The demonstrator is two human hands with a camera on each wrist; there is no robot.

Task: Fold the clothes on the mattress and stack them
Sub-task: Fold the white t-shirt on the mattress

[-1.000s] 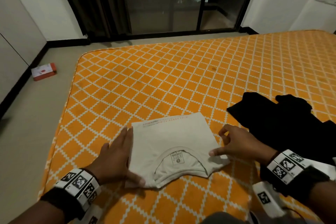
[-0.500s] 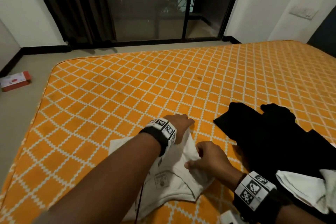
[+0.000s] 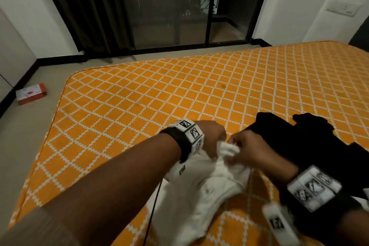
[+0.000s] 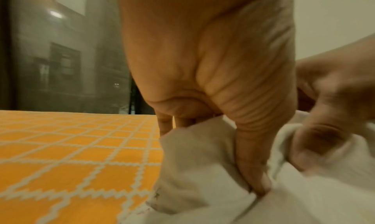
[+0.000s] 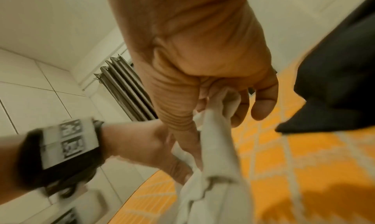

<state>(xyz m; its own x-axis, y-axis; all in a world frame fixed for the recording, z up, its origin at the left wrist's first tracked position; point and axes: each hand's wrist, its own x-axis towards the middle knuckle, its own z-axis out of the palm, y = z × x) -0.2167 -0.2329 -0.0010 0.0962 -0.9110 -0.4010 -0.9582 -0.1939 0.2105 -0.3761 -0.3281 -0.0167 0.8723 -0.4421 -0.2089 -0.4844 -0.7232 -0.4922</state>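
Orange mattress [image 3: 139, 102] fills most of the frame, and we judge the task only begun. Black clothes [image 3: 295, 142] lie loose and unfolded at the right edge; no stack shows anywhere. Lower centre, the white T-shirt [image 3: 201, 191] is bunched rather than flat, its fold unfinished. Our left hand [image 3: 212, 133] pinches its far edge between thumb and fingers, and our right hand [image 3: 249, 152], just beside it, clutches a gathered wad of the same cloth.
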